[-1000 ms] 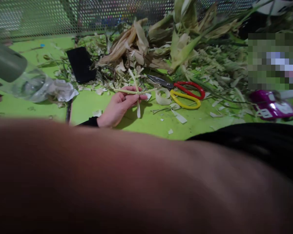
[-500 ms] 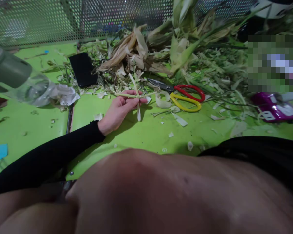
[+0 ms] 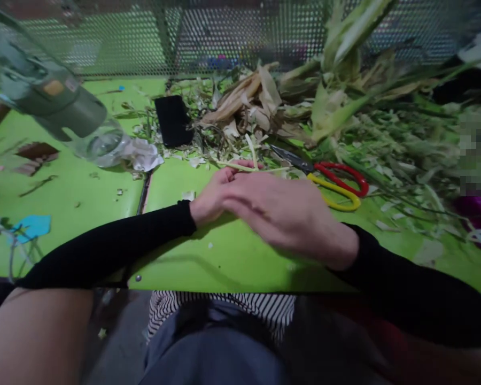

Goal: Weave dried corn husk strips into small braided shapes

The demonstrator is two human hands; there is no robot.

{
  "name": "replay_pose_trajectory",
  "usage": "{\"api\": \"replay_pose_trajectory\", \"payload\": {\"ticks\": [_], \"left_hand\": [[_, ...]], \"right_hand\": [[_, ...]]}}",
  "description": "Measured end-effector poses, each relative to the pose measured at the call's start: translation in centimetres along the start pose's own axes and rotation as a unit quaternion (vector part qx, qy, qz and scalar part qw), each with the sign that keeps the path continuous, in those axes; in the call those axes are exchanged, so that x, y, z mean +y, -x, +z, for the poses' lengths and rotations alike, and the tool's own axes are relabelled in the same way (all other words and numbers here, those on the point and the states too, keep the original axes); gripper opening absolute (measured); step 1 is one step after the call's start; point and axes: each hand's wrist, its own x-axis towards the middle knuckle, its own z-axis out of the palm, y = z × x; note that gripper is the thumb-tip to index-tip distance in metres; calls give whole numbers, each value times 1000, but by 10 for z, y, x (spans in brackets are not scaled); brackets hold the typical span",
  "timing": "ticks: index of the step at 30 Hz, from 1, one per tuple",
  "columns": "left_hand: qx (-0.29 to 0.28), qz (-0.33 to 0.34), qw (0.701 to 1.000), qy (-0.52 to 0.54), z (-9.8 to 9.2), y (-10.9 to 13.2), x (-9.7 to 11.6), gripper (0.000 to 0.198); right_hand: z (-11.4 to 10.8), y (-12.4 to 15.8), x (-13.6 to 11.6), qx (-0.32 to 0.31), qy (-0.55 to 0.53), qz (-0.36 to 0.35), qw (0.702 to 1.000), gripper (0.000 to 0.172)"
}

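Observation:
My left hand [image 3: 210, 199] is closed on pale green plant strips [image 3: 252, 153] that cross one another, their ends sticking out past its fingers. In front of it, my right hand [image 3: 294, 214] reaches across from the right with its back toward me. It overlaps the left fingers and covers the lower part of the strips. Its fingertips are hidden, so I cannot make out whether it grips anything. Just right of the strips lie scissors [image 3: 304, 163] with one red and one yellow handle, blades toward the upper left.
Corn husks [image 3: 260, 99] and shredded leaves [image 3: 409, 144] heap along the back before a mesh panel [image 3: 240, 37]. A black phone [image 3: 173, 121], crumpled tissue [image 3: 143, 154] and a tilted clear-and-green bottle [image 3: 80, 109] lie left. A purple object [image 3: 476, 219] sits at the right edge of the green table [image 3: 176, 246].
My right arm, blurred and close to the camera before, has lowered and brought the right hand to the left hand. My left hand still holds the strips. The view has shifted.

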Motion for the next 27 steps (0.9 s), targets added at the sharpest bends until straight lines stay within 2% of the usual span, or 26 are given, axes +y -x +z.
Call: {"api": "replay_pose_trajectory", "payload": {"ticks": [2, 4, 6, 8, 11, 15, 21, 24, 27], "left_hand": [[-2, 14, 1000, -8, 0, -4, 0, 17], [-11, 7, 1000, -4, 1, -7, 1, 14], [-15, -3, 1000, 7, 0, -9, 2, 12], [-15, -8, 1000, 9, -1, -9, 2, 12], [-9, -6, 1000, -6, -1, -8, 2, 16], [-10, -30, 999, -41, 1, -7, 7, 14], [-8, -35, 993, -113, 0, -3, 23, 12], [-42, -61, 989, -125, 2, -1, 22, 15], [-68, -63, 984, -150, 3, 1, 16, 20]], "right_hand": [[-1, 1, 22, 76, 42, 32, 996, 22], [-2, 2, 45, 111, 64, 94, 987, 25], [-2, 2, 63, 70, 42, 137, 987, 34], [-3, 2, 72, 10, 12, 151, 988, 44], [-6, 2, 75, -55, -28, 160, 985, 51], [-10, 3, 73, -83, -97, 190, 973, 50], [-12, 2, 72, -80, -132, 224, 962, 49], [-8, 0, 71, -56, -140, 241, 959, 41], [-2, 0, 68, -35, -158, 226, 961, 36]]}}
